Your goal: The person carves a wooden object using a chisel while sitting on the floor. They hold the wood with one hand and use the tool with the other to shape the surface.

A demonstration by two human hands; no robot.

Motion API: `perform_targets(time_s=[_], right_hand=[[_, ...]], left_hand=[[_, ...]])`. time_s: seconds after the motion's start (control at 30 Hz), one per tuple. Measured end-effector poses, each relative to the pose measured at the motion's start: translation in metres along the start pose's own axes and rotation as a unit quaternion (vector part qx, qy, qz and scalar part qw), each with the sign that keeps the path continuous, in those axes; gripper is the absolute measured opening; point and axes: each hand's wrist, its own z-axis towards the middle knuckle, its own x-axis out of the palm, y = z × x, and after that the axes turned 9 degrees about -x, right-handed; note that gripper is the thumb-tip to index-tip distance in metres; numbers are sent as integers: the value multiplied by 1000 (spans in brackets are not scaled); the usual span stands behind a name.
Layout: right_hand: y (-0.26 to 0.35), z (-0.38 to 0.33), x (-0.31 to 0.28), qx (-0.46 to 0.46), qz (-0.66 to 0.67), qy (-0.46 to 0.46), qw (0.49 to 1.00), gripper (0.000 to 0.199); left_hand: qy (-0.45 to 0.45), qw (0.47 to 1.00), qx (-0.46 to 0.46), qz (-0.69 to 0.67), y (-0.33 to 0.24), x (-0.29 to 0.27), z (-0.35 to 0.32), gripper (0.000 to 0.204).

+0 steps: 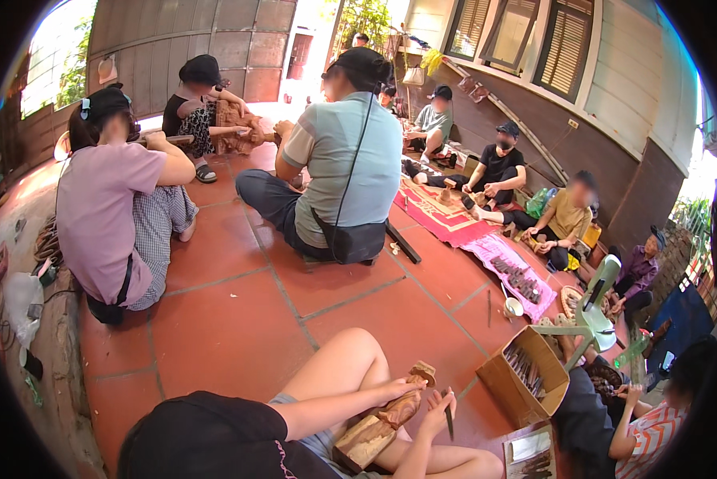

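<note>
A partly carved wooden figure (398,411) rests across my lap, its block-shaped lower end (362,445) between my thighs and its flat-topped end tilted away from me. My left hand (401,389) is wrapped round its upper part. Just to the right of the figure, my right hand (438,411) is closed on a slim, dark carving tool (451,423) that points downward. The tool is apart from the wood, and its exact kind is too small to tell.
To my right stand a cardboard box (526,375) of slim tools, a tray (530,455) and a green plastic chair (594,307). A co-worker (670,415) sits close by there. Several people sit ahead on red floor tiles (214,291), near a pink cloth (506,267) bearing small dark pieces.
</note>
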Motion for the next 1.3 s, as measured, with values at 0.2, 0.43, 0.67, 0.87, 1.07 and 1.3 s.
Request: perform_targets(time_s=[0.2, 0.43, 0.67, 0.87, 1.07, 1.3], right_hand=[[1, -23, -6, -66, -85, 51, 993, 37], [5, -15, -12, -127, -186, 73, 972, 31], [-11, -8, -22, -107, -198, 58, 973, 30], [-36, 4, -15, -22, -155, 36, 987, 44], [-40, 24, -19, 96, 32, 41, 994, 30], [57, 8, -34, 7, 114, 89, 990, 18]], left_hand=[[33, 997, 38, -58, 15, 35, 1, 34], [-18, 998, 64, -4, 38, 19, 38, 35], [-105, 988, 83, 71, 26, 46, 16, 57], [-203, 965, 108, 129, 27, 35, 28, 56], [-118, 991, 61, 16, -6, 66, 4, 63], [-109, 970, 145, 162, -38, 118, -55, 73]])
